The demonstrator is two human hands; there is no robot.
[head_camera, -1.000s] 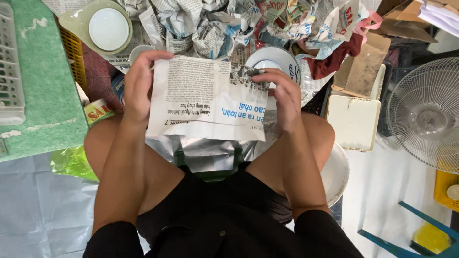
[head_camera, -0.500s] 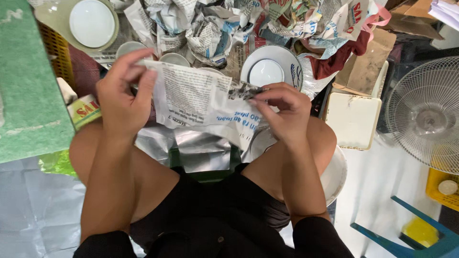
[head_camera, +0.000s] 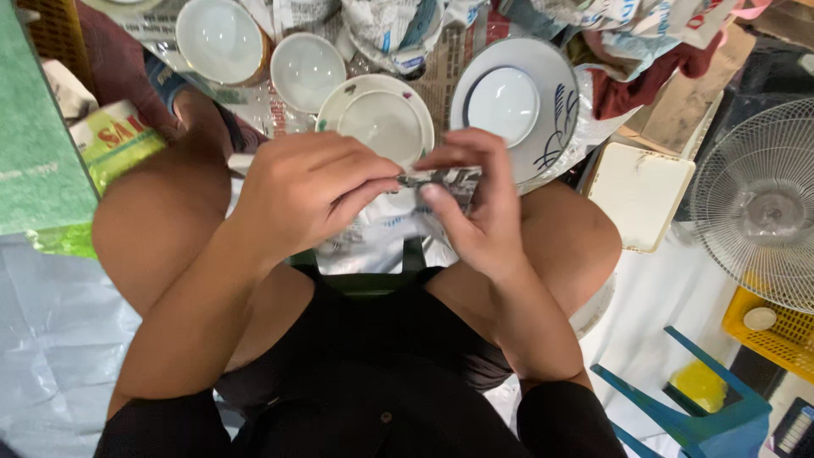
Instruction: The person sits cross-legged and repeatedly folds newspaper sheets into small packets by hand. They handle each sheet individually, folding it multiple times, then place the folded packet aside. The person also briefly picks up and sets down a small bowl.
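Between the person's knees, both hands meet over a sheet of newspaper (head_camera: 386,242) that drapes down across the lap. Left hand (head_camera: 305,191): fingers curled, thumb and forefinger pinching the sheet's upper edge. Right hand (head_camera: 479,212): fingers bent, pinching the same gathered, crumpled strip of paper, the two hands nearly touching. Judging from the frame, the wrapping is at an early stage: the paper is bunched at the top but nothing sits inside it that can be seen, and the dishes beyond remain bare. Left of the left hand: a green board (head_camera: 38,144) and a yellow-green packet (head_camera: 114,140) beside the knee. Just beyond the left hand, a white bowl (head_camera: 219,38), a smaller bowl (head_camera: 307,69), then a white saucer (head_camera: 381,119) close behind the fingers. Beyond the right hand, a blue-patterned plate (head_camera: 526,97) tilted against crumpled newsprint. Right of the right hand: a cream square lid (head_camera: 640,195), a floor fan (head_camera: 759,199), a yellow crate (head_camera: 776,335), a blue plastic stool (head_camera: 695,407). Crockery crowds the reach ahead.
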